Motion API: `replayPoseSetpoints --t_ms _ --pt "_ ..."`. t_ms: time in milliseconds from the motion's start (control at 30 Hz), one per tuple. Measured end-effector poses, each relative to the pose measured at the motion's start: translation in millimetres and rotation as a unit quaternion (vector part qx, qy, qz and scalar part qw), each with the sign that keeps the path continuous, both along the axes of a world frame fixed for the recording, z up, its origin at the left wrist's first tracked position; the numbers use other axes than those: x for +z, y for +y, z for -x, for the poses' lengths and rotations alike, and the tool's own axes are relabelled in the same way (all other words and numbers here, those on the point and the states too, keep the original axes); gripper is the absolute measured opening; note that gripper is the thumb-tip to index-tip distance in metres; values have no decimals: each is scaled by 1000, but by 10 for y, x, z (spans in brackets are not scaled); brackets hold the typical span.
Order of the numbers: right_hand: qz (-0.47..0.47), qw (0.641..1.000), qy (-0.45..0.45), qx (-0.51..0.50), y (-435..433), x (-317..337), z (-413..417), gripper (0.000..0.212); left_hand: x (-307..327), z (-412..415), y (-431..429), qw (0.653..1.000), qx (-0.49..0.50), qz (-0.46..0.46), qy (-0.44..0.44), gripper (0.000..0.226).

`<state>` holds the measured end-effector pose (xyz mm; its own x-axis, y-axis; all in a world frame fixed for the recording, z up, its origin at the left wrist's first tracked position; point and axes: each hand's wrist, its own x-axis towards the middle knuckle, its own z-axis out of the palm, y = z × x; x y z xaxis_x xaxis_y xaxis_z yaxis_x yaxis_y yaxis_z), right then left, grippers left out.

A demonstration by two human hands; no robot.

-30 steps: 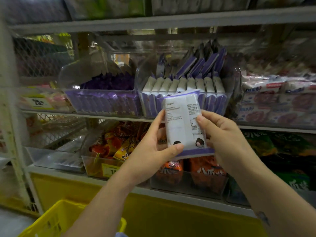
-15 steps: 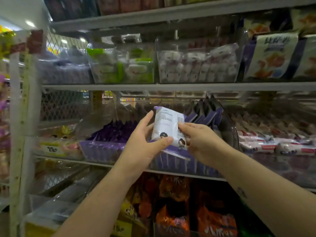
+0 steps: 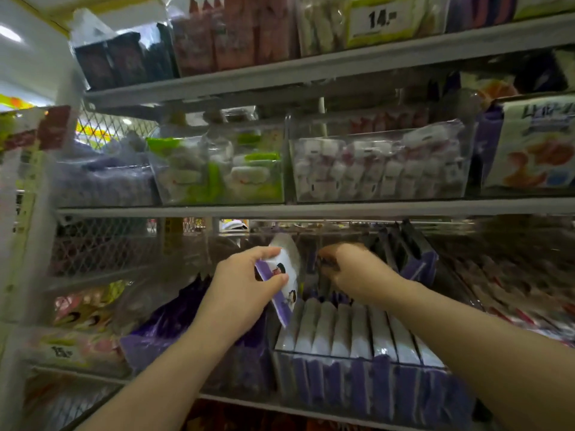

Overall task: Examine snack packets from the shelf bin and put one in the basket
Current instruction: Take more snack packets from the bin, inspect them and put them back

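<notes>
Moved up into the shelf bin (image 3: 367,357), left grip (image 3: 245,290) pinches the snack packet (image 3: 284,269); right grip (image 3: 354,270) unclear.

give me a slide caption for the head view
Left hand holds a packet over the bin while the right hand reaches into it.

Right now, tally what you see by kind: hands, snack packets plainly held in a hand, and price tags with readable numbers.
Hands: 2, the left hand and the right hand
Snack packets plainly held: 1, the white-and-purple packet in the left hand
Readable price tags: 2, the 14 tag and the 15 tag
Total: 5
</notes>
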<state>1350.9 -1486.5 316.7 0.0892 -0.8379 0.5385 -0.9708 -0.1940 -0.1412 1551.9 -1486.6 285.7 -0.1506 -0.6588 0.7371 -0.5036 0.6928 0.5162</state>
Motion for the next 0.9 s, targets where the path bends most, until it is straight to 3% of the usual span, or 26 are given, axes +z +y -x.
replayPoseSetpoints --t_ms 200,367,500,733,900 --pt "-105 990 88 -15 -323 5 34 49 149 272 -368 998 24 9 -65 42" --pt "-84 989 118 -8 -431 -15 125 48 331 557 -690 985 56 -4 -162 41" --pt "-82 989 122 -16 -474 -1 157 42 477 766 -920 958 94 -37 -267 34" --pt "-83 987 140 -15 -439 12 214 41 393 845 -1078 919 157 82 -353 32" --pt "-81 982 170 -12 -388 23 204 43 369 805 -1088 877 108 11 -468 31"
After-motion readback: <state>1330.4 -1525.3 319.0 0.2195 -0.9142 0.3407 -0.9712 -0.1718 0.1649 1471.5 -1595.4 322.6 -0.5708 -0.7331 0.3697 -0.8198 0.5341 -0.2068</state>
